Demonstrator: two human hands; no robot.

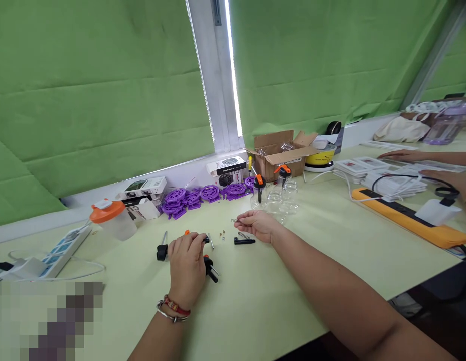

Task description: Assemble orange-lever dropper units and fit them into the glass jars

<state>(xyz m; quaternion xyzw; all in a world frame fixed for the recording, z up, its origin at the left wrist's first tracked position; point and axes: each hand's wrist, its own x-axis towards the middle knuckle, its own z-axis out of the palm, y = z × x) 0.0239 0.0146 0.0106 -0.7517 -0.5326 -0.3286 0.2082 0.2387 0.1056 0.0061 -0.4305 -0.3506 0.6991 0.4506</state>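
My left hand (187,255) is closed round a black part (206,239) that pokes out by its thumb. Around that hand lie a black piece with a metal rod (162,252) and a black and orange piece (210,271). A thin metal pin (211,241) rests just to its right. My right hand (255,224) has its fingertips pinched together at a small spring (233,220). Below it are another spring (244,235) and a black tube-like part (245,241). Tiny brass bits (222,233) sit between both hands.
Purple plastic parts (191,199), clear containers with orange-black tops (259,188) and a cardboard box (280,155) line the back. A shaker cup (118,228) and power strip (63,250) stand left. Another person's hands (404,156) are right, by an orange power strip (400,213).
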